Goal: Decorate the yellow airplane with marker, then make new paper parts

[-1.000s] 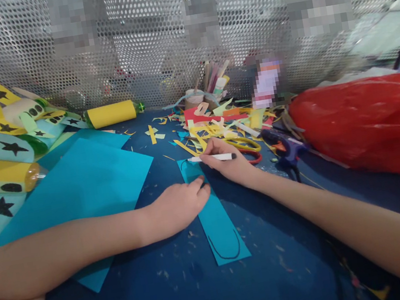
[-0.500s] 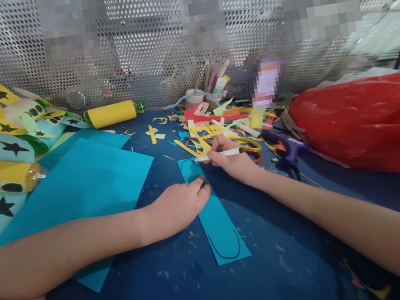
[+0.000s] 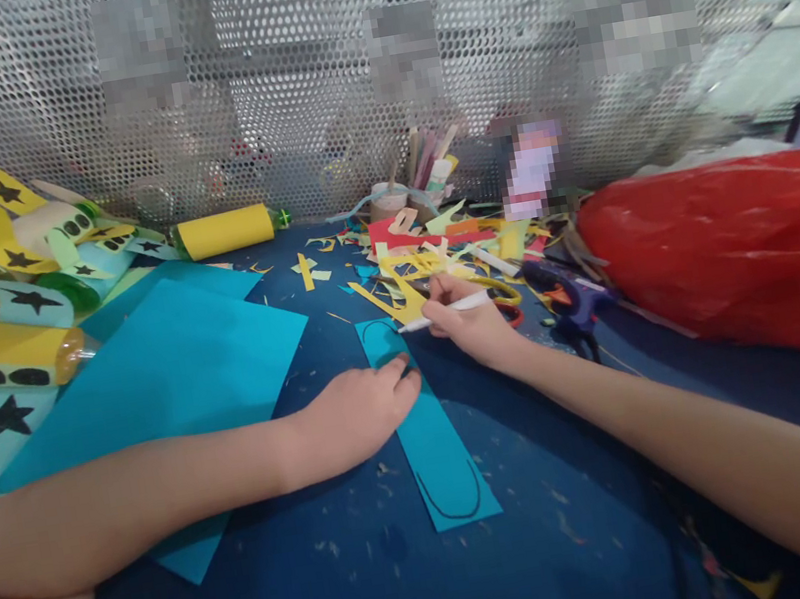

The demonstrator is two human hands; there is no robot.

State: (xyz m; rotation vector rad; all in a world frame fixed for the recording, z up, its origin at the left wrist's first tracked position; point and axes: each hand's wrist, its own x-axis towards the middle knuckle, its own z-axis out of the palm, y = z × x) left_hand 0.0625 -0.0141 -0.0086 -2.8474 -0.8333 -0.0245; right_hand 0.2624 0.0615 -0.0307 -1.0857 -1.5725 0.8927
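Note:
A long strip of blue paper (image 3: 434, 446) lies on the dark blue table, with a black curved line drawn at each end. My left hand (image 3: 357, 413) rests on the strip's upper half, fingers stretched over it and pressing it flat. Between the fingertips of my right hand (image 3: 470, 317) is a white marker pen (image 3: 472, 301), its tip at the right edge of the far curve. Larger blue paper sheets (image 3: 175, 365) lie under and beyond my left forearm.
Yellow and green bottle planes with black stars (image 3: 22, 263) crowd the left. A yellow-wrapped bottle (image 3: 226, 231) lies at the back. Paper scraps (image 3: 430, 254), scissors (image 3: 501, 289) and a dark glue gun (image 3: 574, 297) sit beyond my right hand. A red plastic bag (image 3: 742, 255) fills the right side.
The pen tip has moved slightly right and nearer to me, lengthening the black curve at the far end of the strip. My left hand has stayed in place.

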